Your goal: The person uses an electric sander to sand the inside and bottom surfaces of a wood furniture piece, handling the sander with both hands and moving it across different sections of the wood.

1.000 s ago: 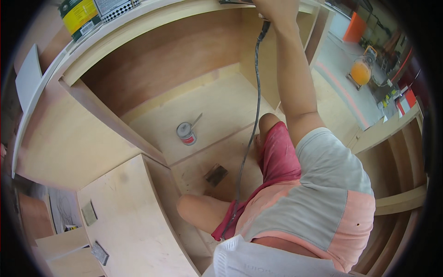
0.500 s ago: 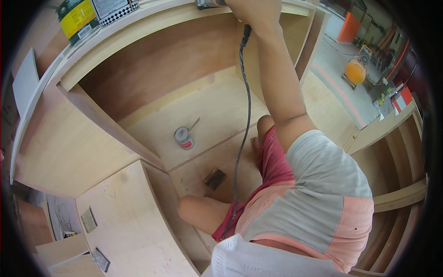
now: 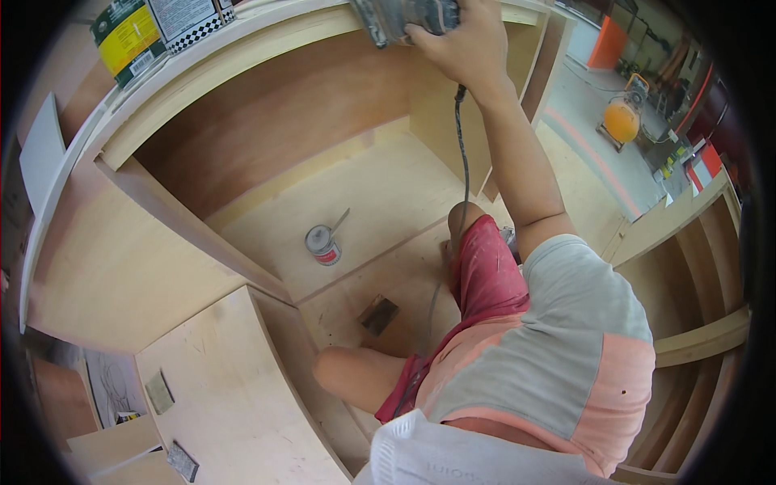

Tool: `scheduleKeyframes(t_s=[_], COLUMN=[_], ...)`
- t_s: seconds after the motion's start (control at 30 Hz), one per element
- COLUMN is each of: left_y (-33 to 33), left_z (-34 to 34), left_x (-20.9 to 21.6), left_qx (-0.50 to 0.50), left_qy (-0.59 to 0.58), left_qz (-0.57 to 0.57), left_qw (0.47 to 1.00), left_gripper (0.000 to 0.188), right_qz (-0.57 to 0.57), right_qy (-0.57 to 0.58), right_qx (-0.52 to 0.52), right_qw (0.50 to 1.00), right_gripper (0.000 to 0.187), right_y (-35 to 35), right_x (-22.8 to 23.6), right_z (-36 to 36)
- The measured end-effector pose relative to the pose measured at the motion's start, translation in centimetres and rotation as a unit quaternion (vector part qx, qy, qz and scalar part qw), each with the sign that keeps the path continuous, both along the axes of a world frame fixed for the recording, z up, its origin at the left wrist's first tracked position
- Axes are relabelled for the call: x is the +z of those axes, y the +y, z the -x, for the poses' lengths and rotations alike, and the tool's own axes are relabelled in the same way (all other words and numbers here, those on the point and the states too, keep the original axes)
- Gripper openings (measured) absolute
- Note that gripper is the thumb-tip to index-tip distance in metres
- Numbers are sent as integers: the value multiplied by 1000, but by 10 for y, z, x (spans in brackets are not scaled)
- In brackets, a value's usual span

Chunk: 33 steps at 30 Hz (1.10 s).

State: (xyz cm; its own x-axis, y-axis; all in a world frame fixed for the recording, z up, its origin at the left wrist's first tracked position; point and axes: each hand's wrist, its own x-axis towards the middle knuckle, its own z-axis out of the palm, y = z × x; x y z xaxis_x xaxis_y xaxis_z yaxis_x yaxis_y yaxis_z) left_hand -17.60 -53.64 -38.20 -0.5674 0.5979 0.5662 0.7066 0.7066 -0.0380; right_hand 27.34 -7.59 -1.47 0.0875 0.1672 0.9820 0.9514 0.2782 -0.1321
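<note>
My right hand (image 3: 461, 44) is raised to the top edge of a plywood cabinet (image 3: 267, 121) and is closed on a grey power sander (image 3: 404, 16). The sander's black cord (image 3: 464, 178) hangs down along my forearm toward my red shorts (image 3: 485, 275). The sander rests on the cabinet's pale top rim (image 3: 242, 36). I crouch inside the cabinet opening, and my bare knee (image 3: 347, 372) is low in the picture. My left hand is out of sight.
A small open tin (image 3: 323, 244) with a stick in it stands on the cabinet floor. A dark sanding block (image 3: 378, 314) lies nearer my knee. A yellow-green can (image 3: 129, 36) stands on top, at the left. An orange machine (image 3: 622, 120) stands on the workshop floor at the right.
My right hand has slid the sander leftward along the top rim, and the sander now shows fully. The cord swung with it.
</note>
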Motion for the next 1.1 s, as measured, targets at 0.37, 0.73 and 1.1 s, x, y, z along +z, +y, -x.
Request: scheduleKeyframes(t_s=[0.37,0.73,1.1], left_y=[1,5,1], left_z=[-2,-2,-3], left_x=[1,4,3], left_qx=[-5,-4,4], left_qy=[4,8,14], left_qz=[-9,-10,-13], left_qw=[1000,1000,1000], left_gripper=[49,49,50], right_qz=[-24,-48,-66], right_qy=[-45,-14,71], right_qx=[13,19,-17], right_qw=[999,999,995], right_gripper=[60,58,62], right_y=[-4,1,9], right_x=[-4,-6,9], right_z=[3,13,-6])
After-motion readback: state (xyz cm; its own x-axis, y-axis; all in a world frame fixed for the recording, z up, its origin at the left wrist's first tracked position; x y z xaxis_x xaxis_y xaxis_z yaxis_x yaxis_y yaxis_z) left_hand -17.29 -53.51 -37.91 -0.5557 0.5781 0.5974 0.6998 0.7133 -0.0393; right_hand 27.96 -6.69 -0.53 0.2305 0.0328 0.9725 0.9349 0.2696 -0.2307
